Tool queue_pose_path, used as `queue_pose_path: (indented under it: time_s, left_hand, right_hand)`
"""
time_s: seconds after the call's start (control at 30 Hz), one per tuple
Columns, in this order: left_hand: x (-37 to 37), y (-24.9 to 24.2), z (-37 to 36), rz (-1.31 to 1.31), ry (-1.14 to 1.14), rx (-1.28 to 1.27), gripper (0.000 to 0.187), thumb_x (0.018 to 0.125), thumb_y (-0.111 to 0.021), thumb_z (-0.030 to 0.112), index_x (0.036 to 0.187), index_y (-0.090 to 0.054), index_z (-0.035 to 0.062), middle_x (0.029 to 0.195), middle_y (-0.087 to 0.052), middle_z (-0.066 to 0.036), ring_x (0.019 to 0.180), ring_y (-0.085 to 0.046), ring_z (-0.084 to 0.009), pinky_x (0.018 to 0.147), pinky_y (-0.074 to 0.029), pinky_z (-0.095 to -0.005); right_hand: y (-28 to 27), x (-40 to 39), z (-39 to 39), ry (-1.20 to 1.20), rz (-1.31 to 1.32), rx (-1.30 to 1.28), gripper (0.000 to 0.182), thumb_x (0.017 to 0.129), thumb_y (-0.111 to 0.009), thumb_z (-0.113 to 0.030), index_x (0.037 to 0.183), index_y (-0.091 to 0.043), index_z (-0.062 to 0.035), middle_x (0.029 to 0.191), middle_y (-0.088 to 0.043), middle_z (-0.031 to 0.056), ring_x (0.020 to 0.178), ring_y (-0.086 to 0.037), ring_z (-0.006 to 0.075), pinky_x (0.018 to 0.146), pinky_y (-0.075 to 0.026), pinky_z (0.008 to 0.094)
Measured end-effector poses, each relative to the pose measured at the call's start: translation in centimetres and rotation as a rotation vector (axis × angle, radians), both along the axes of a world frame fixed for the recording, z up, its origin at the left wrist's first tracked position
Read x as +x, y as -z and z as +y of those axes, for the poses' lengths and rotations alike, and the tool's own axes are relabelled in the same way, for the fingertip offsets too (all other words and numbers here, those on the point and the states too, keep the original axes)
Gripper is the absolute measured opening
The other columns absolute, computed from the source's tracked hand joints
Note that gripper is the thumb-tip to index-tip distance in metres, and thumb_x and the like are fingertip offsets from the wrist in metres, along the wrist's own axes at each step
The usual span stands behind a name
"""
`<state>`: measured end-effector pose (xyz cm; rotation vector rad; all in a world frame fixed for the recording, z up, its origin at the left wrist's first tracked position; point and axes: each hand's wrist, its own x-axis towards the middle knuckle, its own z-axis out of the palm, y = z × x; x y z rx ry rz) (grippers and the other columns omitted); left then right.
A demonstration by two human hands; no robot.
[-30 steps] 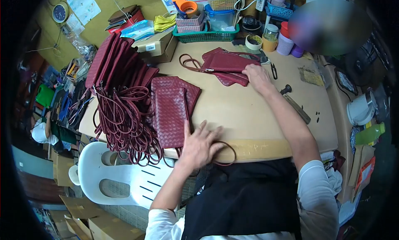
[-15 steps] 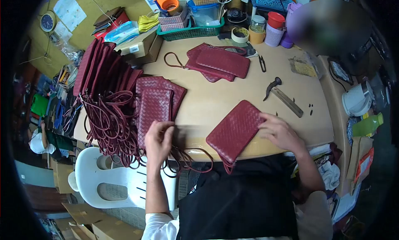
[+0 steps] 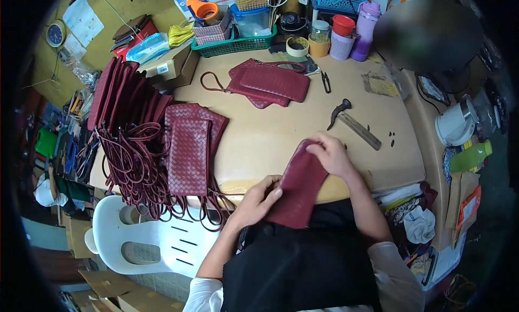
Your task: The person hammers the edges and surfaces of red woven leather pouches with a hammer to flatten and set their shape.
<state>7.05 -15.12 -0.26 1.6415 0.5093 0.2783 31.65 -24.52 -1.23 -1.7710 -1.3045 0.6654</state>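
Between both my hands is a burgundy pouch (image 3: 298, 190), tilted up over the front table edge near my apron. My left hand (image 3: 260, 200) pinches its lower left side, thumb on the near face. My right hand (image 3: 331, 154) grips the upper right corner, fingers behind it partly hidden. To the left, a woven burgundy pouch (image 3: 187, 158) lies on another, near a row of upright pouches (image 3: 127, 95) with wrist straps (image 3: 143, 171) hanging in loops. Farther back, several more pouches (image 3: 273, 84) are stacked, one strap looping out.
A hammer (image 3: 357, 129) and small black snips (image 3: 325, 82) lie on the table's right half. Baskets (image 3: 235, 44), a tape roll (image 3: 297, 46) and a purple bottle (image 3: 366, 31) line the back. A white chair (image 3: 146, 236) stands at left; a person (image 3: 48, 190) is beyond.
My left hand has left the pouches at left and now holds the pouch at my right hand. That pouch has been lifted, turned more upright and drawn toward me.
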Motion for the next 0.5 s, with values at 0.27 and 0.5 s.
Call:
queue_pose_path:
  time_s: [0.27,0.5]
  left_hand:
    - [0.3,0.3,1.2,-0.340,-0.442,-0.170,0.019,0.092,-0.065,0.008,0.108,-0.061,-0.0029,0.095,-0.068,-0.004,0.086,-0.061,-0.0089,0.079,-0.049,-0.0237]
    - [0.2,1.3,0.4,-0.366,-0.379,-0.166,0.025,0.101,-0.055,0.022,0.111,-0.062,-0.0004,0.100,-0.067,-0.002,0.091,-0.059,-0.0073,0.082,-0.045,-0.0220]
  right_hand:
    - [-1.0,-3.2,-5.4,0.414,0.383,0.459,0.016,0.097,-0.061,-0.017,0.096,-0.056,-0.0019,0.083,-0.062,0.0008,0.075,-0.055,0.0050,0.067,-0.045,0.0219]
    - [0.1,-3.8,-7.5,0.491,0.383,0.387,0.019,0.097,-0.057,-0.011,0.112,-0.059,0.0010,0.098,-0.063,0.0018,0.091,-0.057,0.0082,0.083,-0.045,0.0234]
